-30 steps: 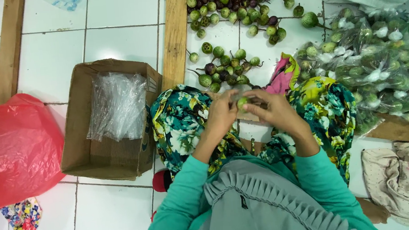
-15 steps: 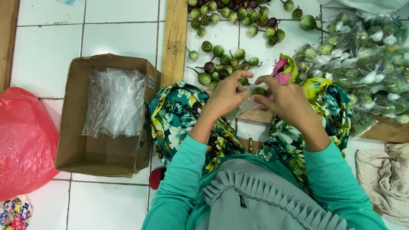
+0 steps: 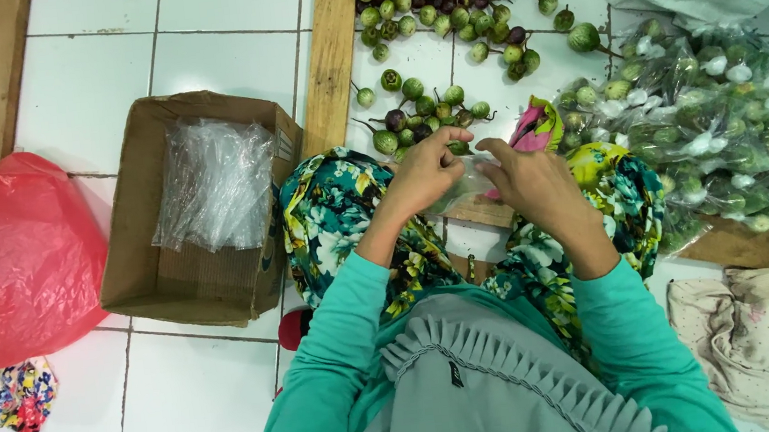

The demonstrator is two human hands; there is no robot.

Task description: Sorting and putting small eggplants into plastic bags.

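Note:
My left hand [image 3: 425, 173] and my right hand [image 3: 532, 183] meet over my lap, both pinching a small clear plastic bag [image 3: 465, 189] between them. Just beyond the fingers lies a loose scatter of small round green and purple eggplants [image 3: 426, 109] on the white tiled floor. My knees, in floral fabric, frame the hands on either side. What is inside the bag is hidden by my fingers.
A cardboard box [image 3: 208, 289] holding a stack of clear plastic bags [image 3: 212, 181] sits at left. A red plastic bag [image 3: 8, 262] lies further left. Filled clear bags of eggplants [image 3: 714, 128] are piled at right. A wooden plank [image 3: 331, 52] runs upward; a cloth [image 3: 762, 330] lies lower right.
My hands have moved slightly forward and apart. A second ago they held a small green eggplant between the fingertips; now they grip the clear bag.

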